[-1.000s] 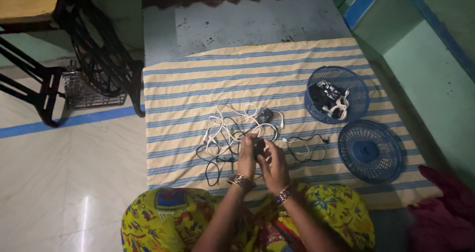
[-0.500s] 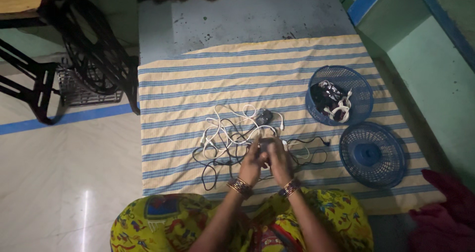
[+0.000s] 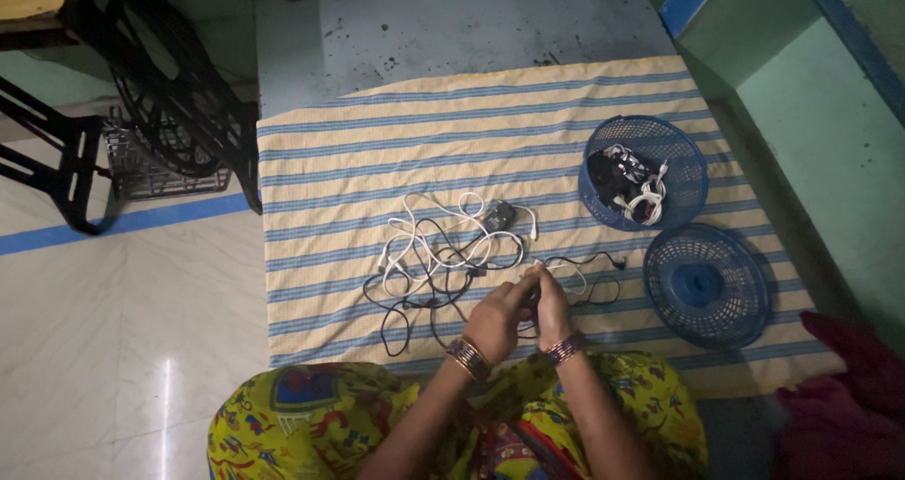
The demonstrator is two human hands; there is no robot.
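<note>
A tangle of white and black cables (image 3: 438, 254) lies on a yellow cloth with blue stripes (image 3: 471, 131) spread on the floor. My left hand (image 3: 498, 318) and my right hand (image 3: 551, 303) are close together at the near side of the tangle, both pinching a thin cable (image 3: 566, 271) that runs off to the right. A small dark adapter (image 3: 500, 216) rests at the far side of the tangle. Bangles sit on both wrists.
A blue plastic basket (image 3: 681, 155) with coiled cables inside stands at the right. Its blue round lid (image 3: 705, 285) lies nearer, beside it. A black iron sewing-machine stand (image 3: 141, 93) is at the far left. Red cloth (image 3: 848, 395) lies at the near right.
The view has shifted slightly. My hands stay together on the cable, drawn a little nearer to my body.
</note>
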